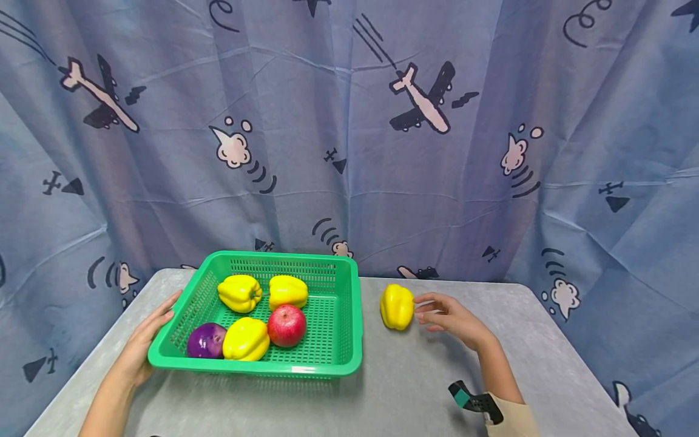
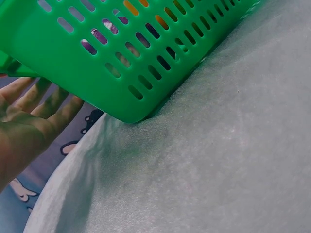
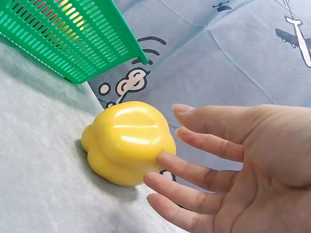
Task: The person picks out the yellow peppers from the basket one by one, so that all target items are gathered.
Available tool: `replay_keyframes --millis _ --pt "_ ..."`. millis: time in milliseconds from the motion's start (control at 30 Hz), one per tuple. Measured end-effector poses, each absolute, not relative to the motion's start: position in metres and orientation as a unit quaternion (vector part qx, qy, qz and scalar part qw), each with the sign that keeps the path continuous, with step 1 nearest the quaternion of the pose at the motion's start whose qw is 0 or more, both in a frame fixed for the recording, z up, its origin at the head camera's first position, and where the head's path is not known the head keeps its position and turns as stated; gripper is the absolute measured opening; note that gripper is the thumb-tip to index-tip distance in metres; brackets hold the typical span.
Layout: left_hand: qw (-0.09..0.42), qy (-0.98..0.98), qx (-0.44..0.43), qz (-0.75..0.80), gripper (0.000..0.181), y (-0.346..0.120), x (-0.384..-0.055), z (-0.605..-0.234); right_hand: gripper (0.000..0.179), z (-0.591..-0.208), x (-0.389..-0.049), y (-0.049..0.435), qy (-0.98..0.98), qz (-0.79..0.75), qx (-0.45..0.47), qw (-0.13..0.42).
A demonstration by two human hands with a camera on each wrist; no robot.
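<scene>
You seem to reach for the yellow pepper [image 1: 397, 307] outside the basket [image 1: 229, 365].
Your right hand [image 1: 452, 318] is spread, left hand [image 1: 141, 347] loose at the basket's side; next likely needs a grip.

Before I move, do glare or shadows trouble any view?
Head view: a small white glint on the front rim of the basket, soft shadow near the right hand; left wrist view: left hand shaded, a dim greenish patch on the table; right wrist view: bright glare streaks on the loose pepper, its outline readable.
</scene>
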State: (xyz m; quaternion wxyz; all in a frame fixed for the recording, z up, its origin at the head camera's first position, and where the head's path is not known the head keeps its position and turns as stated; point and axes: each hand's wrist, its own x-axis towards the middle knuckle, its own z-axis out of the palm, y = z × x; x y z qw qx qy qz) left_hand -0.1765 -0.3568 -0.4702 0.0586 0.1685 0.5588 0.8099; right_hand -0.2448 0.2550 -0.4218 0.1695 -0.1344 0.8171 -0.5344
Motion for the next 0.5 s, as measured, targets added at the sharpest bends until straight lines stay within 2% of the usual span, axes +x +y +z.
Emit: replay_keyframes --millis 500 --pt "0.062 0.559 0.169 0.809 0.057 -0.358 -0.177 -0.471 0.046 -0.407 -0.239 0.246 0.814 -0.518 -0.194 0.178"
